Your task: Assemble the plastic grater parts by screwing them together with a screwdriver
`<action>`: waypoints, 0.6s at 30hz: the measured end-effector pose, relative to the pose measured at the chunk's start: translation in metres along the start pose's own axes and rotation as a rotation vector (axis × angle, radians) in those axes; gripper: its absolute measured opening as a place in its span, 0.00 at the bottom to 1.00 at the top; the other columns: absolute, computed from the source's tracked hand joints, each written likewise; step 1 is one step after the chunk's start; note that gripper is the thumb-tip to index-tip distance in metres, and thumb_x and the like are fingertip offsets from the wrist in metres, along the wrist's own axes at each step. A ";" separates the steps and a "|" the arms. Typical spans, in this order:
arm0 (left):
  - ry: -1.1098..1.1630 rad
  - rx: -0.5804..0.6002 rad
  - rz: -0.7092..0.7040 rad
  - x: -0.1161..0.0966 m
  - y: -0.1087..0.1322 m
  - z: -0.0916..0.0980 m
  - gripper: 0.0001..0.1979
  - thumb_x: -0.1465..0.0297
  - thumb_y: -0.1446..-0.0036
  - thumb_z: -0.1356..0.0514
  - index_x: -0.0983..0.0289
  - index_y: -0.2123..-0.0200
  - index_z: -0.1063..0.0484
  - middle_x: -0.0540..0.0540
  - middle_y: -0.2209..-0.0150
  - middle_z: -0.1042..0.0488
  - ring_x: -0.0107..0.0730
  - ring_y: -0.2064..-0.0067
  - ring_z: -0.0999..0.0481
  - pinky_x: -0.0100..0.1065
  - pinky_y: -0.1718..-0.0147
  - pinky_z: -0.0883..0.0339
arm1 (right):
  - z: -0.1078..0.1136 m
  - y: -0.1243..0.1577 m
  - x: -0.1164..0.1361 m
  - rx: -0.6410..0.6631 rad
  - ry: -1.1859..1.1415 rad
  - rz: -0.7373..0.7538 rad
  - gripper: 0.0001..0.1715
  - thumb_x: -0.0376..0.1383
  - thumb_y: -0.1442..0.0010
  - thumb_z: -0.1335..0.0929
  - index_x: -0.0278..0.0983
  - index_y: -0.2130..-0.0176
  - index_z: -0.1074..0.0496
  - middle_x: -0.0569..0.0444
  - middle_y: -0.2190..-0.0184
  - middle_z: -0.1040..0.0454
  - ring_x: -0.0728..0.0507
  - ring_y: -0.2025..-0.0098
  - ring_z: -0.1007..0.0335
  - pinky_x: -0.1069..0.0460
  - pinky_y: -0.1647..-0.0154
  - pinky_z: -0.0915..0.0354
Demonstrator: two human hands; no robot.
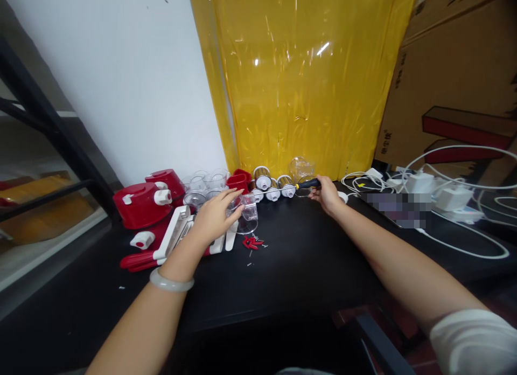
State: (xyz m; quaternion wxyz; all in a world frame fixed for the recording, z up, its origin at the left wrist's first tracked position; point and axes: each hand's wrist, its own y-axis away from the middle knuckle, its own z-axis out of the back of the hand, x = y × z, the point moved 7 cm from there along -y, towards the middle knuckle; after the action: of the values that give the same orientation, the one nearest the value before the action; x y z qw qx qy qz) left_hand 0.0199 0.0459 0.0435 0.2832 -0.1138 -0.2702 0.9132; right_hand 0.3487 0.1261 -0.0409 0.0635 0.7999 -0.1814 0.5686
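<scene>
My right hand (pixel 325 194) is closed around the black and yellow handle of a screwdriver (pixel 309 185), its long thin shaft pointing left across several white-capped grater drums (pixel 286 186). Stretched out over the clear plastic parts on the left is my left hand (pixel 218 216), its fingers and thumb apart. A clear plastic cup (pixel 249 210) lies right by its fingertips; whether they touch it I cannot tell. Below that cup, small red plastic pieces (pixel 251 242) and loose screws (pixel 249 264) are scattered on the black table (pixel 299 278).
Red and white housings (pixel 135 208) and white arms with red handles (pixel 172 237) crowd the left. Red hoppers (pixel 239 180) stand at the back, before a yellow plastic sheet (pixel 299 95). At right are a tablet (pixel 375 202), white chargers (pixel 452 197), cables and a cardboard box (pixel 456 73).
</scene>
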 end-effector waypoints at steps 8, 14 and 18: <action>-0.007 0.003 0.001 -0.001 0.000 0.001 0.22 0.58 0.35 0.49 0.58 0.41 0.34 0.57 0.40 0.31 0.44 0.41 0.30 0.46 0.44 0.34 | -0.003 0.004 0.002 0.011 -0.066 -0.024 0.07 0.35 0.39 0.42 0.39 0.63 0.36 0.58 0.79 0.27 0.49 0.81 0.28 0.57 0.82 0.36; -0.005 -0.006 -0.003 0.000 0.000 0.000 0.22 0.58 0.35 0.48 0.57 0.41 0.34 0.56 0.40 0.31 0.43 0.41 0.30 0.46 0.44 0.34 | -0.002 0.001 0.003 0.003 0.015 0.025 0.08 0.42 0.37 0.38 0.40 0.61 0.38 0.62 0.85 0.33 0.50 0.85 0.34 0.58 0.84 0.38; -0.002 -0.007 -0.005 0.000 0.000 0.000 0.22 0.57 0.35 0.49 0.57 0.41 0.34 0.57 0.40 0.31 0.44 0.41 0.30 0.46 0.44 0.34 | 0.000 -0.001 0.001 -0.003 0.045 0.046 0.14 0.48 0.38 0.35 0.41 0.64 0.39 0.64 0.85 0.36 0.50 0.86 0.36 0.58 0.85 0.39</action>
State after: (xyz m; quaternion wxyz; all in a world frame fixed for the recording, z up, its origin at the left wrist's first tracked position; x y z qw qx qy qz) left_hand 0.0197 0.0456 0.0435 0.2849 -0.1130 -0.2741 0.9115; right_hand 0.3492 0.1273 -0.0394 0.0556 0.7824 -0.1990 0.5875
